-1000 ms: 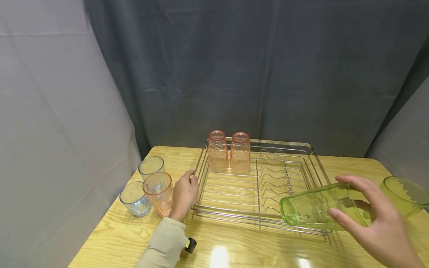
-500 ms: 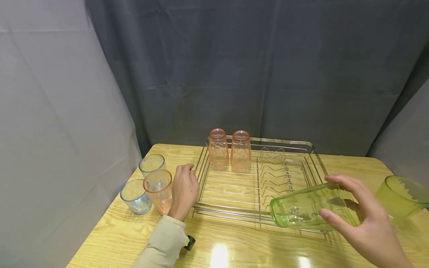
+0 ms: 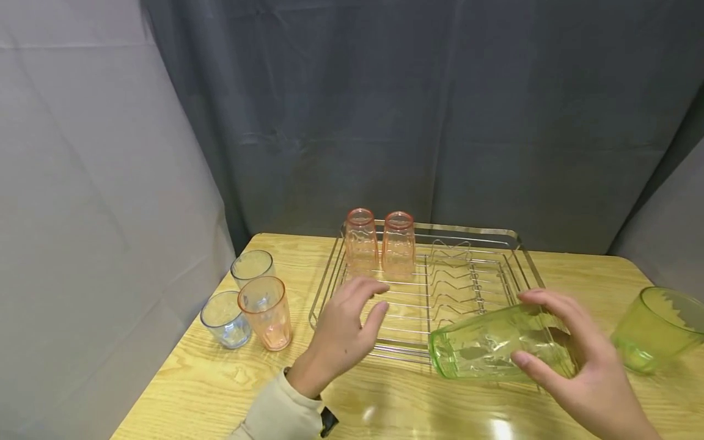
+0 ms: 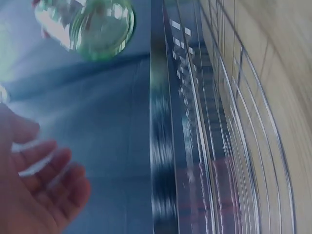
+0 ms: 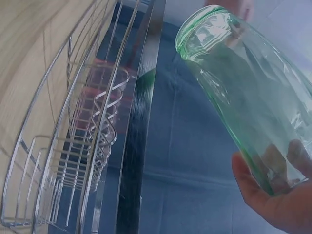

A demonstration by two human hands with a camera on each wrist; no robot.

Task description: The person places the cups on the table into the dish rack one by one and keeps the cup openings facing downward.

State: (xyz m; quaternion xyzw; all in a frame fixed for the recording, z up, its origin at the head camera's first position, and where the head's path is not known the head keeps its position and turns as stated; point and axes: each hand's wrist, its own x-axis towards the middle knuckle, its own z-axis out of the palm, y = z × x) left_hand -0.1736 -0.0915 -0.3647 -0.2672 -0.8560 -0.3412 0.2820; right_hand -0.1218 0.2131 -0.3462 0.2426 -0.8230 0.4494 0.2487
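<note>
My right hand (image 3: pixel 577 360) grips a clear green glass (image 3: pixel 495 343) near its rim end. The glass lies tilted on its side above the front right of the wire dish rack (image 3: pixel 385 351), its thick base pointing left. Over the rack's front left edge hovers my left hand (image 3: pixel 343 330), fingers loosely bent with nothing between them. The left wrist view shows the same hand empty, with the green glass's base (image 4: pixel 102 31) beyond it. In the right wrist view, fingers (image 5: pixel 248 187) wrap round the glass. Two pink glasses (image 3: pixel 361 241) stand upside down at the rack's back left.
Left of the rack, an orange glass (image 3: pixel 269 318) stands upright beside two bluish glasses (image 3: pixel 227 324). A second, yellow-green glass (image 3: pixel 654 333) stands at the right of the wooden table (image 3: pixel 209 391). A dark curtain (image 3: pixel 407 122) hangs behind.
My left hand has left the rack's left edge and moved right, over the rack's front. The right hand has carried the green glass a little to the left.
</note>
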